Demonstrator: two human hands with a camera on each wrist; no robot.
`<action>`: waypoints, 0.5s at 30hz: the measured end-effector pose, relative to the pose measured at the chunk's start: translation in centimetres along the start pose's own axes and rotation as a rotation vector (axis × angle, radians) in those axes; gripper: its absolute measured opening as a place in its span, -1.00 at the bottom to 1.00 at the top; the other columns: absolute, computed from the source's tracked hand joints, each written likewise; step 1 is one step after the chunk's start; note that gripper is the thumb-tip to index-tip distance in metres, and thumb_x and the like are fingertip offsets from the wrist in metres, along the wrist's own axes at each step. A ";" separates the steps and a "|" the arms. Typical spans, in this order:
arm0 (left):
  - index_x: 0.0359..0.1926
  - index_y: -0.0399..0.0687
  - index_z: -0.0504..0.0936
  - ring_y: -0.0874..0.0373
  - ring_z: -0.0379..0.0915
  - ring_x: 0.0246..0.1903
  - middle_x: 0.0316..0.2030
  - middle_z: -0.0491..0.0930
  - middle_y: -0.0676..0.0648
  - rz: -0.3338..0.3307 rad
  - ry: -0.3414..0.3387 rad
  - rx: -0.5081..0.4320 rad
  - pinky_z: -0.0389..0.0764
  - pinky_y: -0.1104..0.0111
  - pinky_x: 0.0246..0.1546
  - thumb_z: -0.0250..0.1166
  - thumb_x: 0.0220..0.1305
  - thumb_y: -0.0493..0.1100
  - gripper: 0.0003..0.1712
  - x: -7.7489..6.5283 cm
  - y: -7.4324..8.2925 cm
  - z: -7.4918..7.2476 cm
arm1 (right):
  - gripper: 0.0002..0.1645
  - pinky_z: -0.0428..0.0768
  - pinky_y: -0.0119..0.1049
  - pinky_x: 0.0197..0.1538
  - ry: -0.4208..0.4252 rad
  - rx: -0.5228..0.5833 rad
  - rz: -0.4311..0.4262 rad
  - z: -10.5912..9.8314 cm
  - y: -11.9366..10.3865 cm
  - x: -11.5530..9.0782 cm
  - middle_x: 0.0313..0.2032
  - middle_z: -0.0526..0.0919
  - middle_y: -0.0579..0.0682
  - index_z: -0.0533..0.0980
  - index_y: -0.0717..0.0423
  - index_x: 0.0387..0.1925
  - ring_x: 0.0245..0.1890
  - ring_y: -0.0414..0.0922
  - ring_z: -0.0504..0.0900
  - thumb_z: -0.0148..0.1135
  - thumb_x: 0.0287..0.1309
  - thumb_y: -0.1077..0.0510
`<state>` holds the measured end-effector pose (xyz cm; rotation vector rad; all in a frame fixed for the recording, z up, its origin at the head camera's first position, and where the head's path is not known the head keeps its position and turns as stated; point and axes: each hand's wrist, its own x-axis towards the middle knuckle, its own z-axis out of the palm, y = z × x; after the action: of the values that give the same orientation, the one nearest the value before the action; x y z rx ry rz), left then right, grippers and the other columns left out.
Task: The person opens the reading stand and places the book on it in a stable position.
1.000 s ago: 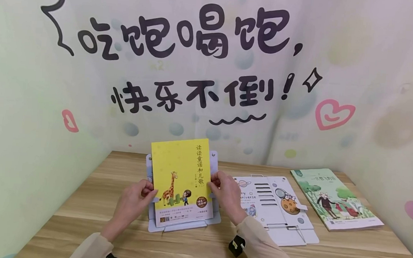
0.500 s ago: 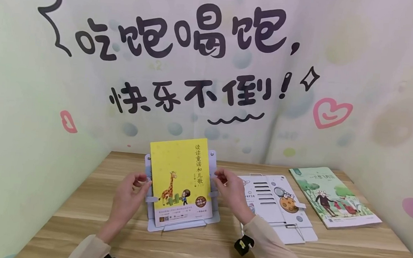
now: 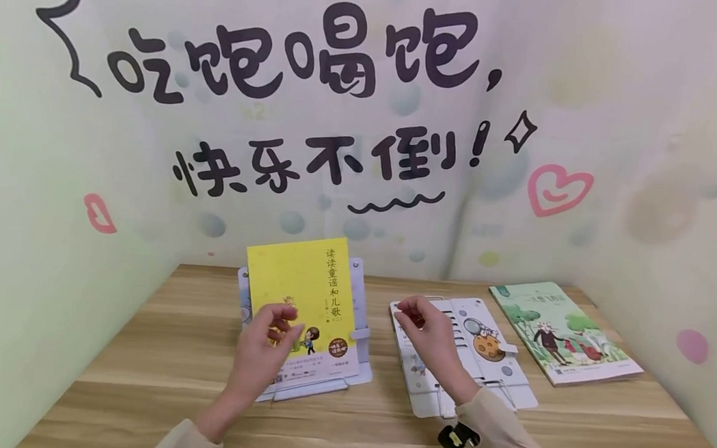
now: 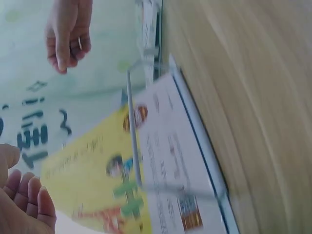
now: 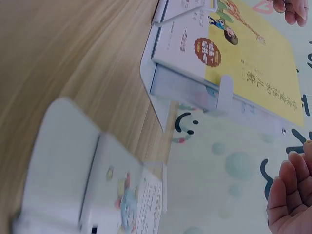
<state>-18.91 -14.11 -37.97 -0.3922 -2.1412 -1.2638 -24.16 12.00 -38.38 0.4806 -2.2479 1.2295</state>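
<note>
A yellow book [image 3: 296,275] with a giraffe on its cover leans upright on a light-coloured book stand [image 3: 359,358]. A side clip [image 5: 225,93] of the stand folds over the book's right edge, and a wire holder [image 4: 134,141] crosses its lower front. My left hand [image 3: 263,345] hovers before the book, fingers loosely curled round nothing, and covers part of the giraffe. Over a second, folded book stand [image 3: 490,335] with an astronaut print, my right hand [image 3: 434,335] hangs in the air, also holding nothing, its fingers relaxed.
A green picture book [image 3: 564,336] lies flat at the right of the wooden table [image 3: 370,430]. Behind the table's back edge hangs a printed curtain [image 3: 310,200] with large black lettering, and pale walls close off both sides.
Both hands have let go of the yellow book's edges and moved right: the left in front of the cover, the right over the second stand. The book stays on its stand, held by the clips.
</note>
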 end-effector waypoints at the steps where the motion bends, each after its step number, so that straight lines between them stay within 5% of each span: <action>1: -0.14 -0.22 0.52 0.27 0.47 -0.34 -0.24 0.59 -0.12 -0.008 -0.020 -0.028 0.55 0.47 -0.37 0.35 0.10 -0.33 -0.72 -0.2 0.4 0.5 | -0.88 0.52 -0.47 -0.40 0.002 -0.007 0.004 -0.5 0.2 -0.1 -0.45 0.63 -0.06 0.56 0.15 -0.34 -0.47 -0.27 0.50 0.32 0.04 0.33; 15: -0.15 -0.22 0.52 0.29 0.48 -0.35 -0.25 0.59 -0.13 -0.179 -0.290 -0.305 0.55 0.49 -0.36 0.32 0.13 -0.30 -0.75 -2.3 4.0 8.4 | -0.89 0.51 -0.49 -0.41 0.024 -0.104 0.095 -7.5 3.9 -2.6 -0.41 0.64 0.00 0.56 0.22 -0.32 -0.46 -0.31 0.48 0.29 0.06 0.36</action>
<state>-18.05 -4.70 -39.69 -0.5489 -2.2636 -1.7365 -22.13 20.58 -39.15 0.3207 -2.3237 1.1509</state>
